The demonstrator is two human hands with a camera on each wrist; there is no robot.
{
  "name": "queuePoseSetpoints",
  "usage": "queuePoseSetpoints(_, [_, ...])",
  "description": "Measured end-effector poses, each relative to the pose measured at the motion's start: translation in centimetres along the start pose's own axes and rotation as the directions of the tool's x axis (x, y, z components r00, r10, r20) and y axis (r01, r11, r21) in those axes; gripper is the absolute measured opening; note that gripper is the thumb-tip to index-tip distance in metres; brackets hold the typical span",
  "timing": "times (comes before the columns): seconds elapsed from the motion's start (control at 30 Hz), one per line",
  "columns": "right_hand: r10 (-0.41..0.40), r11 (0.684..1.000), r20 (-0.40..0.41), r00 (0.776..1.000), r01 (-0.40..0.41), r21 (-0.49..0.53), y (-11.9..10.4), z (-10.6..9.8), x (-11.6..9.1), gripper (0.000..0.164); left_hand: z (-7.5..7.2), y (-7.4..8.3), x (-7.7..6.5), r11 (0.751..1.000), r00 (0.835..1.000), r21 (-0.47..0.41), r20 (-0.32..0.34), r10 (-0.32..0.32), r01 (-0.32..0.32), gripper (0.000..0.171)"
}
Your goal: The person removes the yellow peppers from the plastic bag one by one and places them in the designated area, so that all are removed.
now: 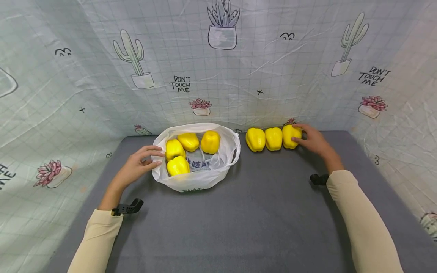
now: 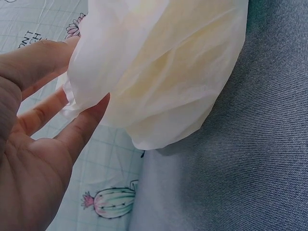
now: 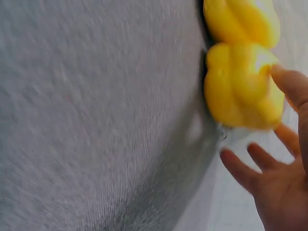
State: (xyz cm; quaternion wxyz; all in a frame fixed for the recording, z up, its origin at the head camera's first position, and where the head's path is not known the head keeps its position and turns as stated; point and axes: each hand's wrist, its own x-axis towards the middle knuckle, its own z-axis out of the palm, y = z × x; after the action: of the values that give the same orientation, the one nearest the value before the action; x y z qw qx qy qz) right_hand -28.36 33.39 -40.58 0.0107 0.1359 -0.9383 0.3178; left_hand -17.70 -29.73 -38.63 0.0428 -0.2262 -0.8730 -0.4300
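My left hand [image 1: 136, 163] pinches the left rim of a white plastic bag [image 1: 191, 185], its thumb outside and fingers over the edge. In the left wrist view the thumb presses the thin plastic wall [image 2: 163, 82], while other fingertips are partly hidden behind it. Several yellow bell peppers [image 1: 210, 142] lie inside the open bag. To the right, my right hand [image 1: 315, 142] holds the rightmost bell pepper [image 1: 289, 137] of a row of three, between thumb and fingers. Its other fingers are spread apart in the right wrist view, beside that bell pepper [image 3: 240, 86].
Two more bell peppers, a middle one [image 1: 273, 138] and a left one [image 1: 255, 139], stand close beside the held one. All rest on a grey cloth-covered table [image 1: 239, 227]. A patterned fabric backdrop [image 1: 239, 76] rises right behind the bag and row.
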Motion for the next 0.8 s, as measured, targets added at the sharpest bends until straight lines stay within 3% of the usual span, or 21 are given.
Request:
queuePoseSetpoints(0.13, [-0.099,0.991,-0.103,0.990,0.089,-0.099,-1.6,0.4,-0.2,0.054,0.0,0.1,0.0,1.000,1.000,0.004,0.005,0.001,-0.001,0.031])
queuePoseSetpoints(0.33, [-0.275,0.958,-0.198,0.941,0.251,-0.138,-5.9,1.6,-0.4,0.041,0.0,0.1,-0.1,0.999,1.000,0.033,0.008,-0.009,0.009,0.030])
queuePoseSetpoints(0.57, [-0.383,0.922,-0.163,0.909,0.365,-0.130,-10.9,3.6,-0.5,0.036,0.1,0.0,-0.3,0.999,1.000,0.029,0.009,-0.015,0.015,0.029])
queuePoseSetpoints(0.8, [-0.497,0.867,-0.098,0.862,0.491,-0.084,-15.0,5.5,-0.4,0.031,0.1,0.0,-0.6,0.999,1.000,0.028,0.000,-0.016,0.016,0.030])
